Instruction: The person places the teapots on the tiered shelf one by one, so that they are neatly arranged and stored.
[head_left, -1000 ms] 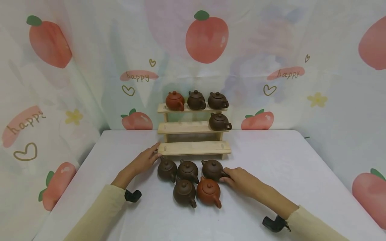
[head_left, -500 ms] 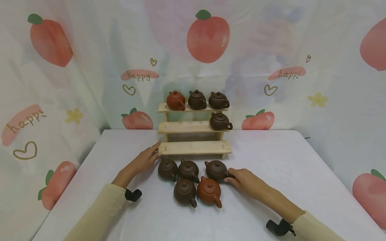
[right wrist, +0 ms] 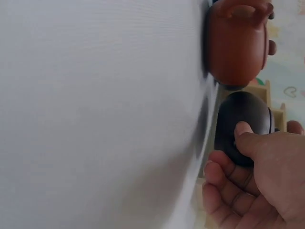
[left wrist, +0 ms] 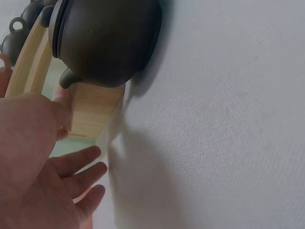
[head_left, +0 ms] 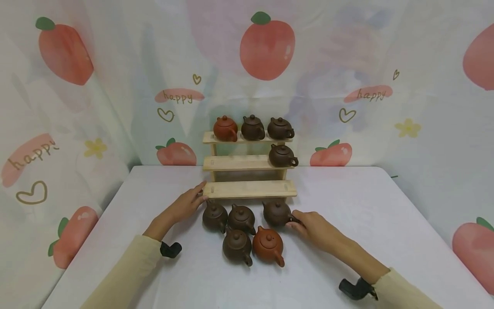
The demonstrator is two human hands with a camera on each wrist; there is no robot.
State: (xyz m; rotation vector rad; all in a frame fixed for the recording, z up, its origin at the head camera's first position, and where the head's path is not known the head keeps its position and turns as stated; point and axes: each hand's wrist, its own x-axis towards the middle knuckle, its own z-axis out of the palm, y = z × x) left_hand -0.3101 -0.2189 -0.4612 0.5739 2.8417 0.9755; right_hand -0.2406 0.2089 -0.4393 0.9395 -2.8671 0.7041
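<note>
- Head view: the right hand (head_left: pixel 313 230) pinches the handle of the held teapot (head_left: pixel 276 213), which is dark brown; in the right wrist view the thumb lies against it and the other fingers curl in.
- The left hand (head_left: pixel 183 207) reaches the left end of the wooden stand (head_left: pixel 247 189), thumb side touching the lowest board; in the left wrist view three of its fingers are loosely spread and grasp nothing.
- The held teapot is between the hands, right beside the right hand and well apart from the left, just in front of the lowest board near its right end, spout pointing away from the right hand. I cannot tell whether its base touches the cloth.
- Nearest the left hand is the left dark teapot (head_left: pixel 214 216), its spout close to the thumb.
- Just right of that one sits the middle dark teapot (head_left: pixel 241 218); nearer the camera are the front dark teapot (head_left: pixel 236 245) and, beside it, the orange-red teapot (head_left: pixel 267 244).
- On the stand's middle board, at the right end, rests a small-spouted dark pot (head_left: pixel 282 156).
- Along the top board, left to right: a reddish pot (head_left: pixel 225 128), a taller dark pot (head_left: pixel 252 128) and a squat dark pot (head_left: pixel 279 128).
- Beneath everything lies the white tablecloth (head_left: pixel 335 193); behind hangs a fruit-print backdrop (head_left: pixel 308 107).
</note>
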